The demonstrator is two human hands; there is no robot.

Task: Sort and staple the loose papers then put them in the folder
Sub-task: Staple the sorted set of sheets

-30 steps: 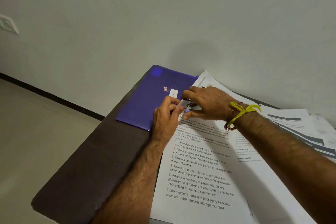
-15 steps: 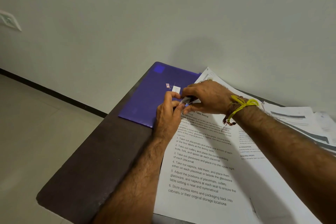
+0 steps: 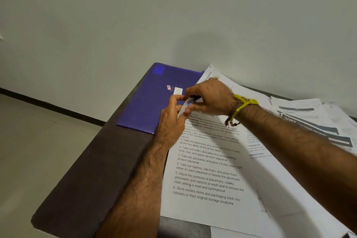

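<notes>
The left hand point(image 3: 171, 120) pinches the printed sheets' point(image 3: 208, 170) lifted top corner beside the purple folder point(image 3: 152, 102); the right hand point(image 3: 209, 97) grips a small stapler point(image 3: 193, 99). Thin paper likely buckles, so holding near the corner seems safest.

Dark brown bench point(image 3: 83, 179) with rounded corner stands against plain pale wall point(image 3: 135, 15). Black skirting point(image 3: 48, 105) runs along beige tiled floor point(image 3: 29, 150).

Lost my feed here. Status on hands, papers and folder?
Right hand grips stapler at top corner of printed papers. Left hand pinches that corner. Purple folder closed, left of papers. Nothing blocking.
</notes>
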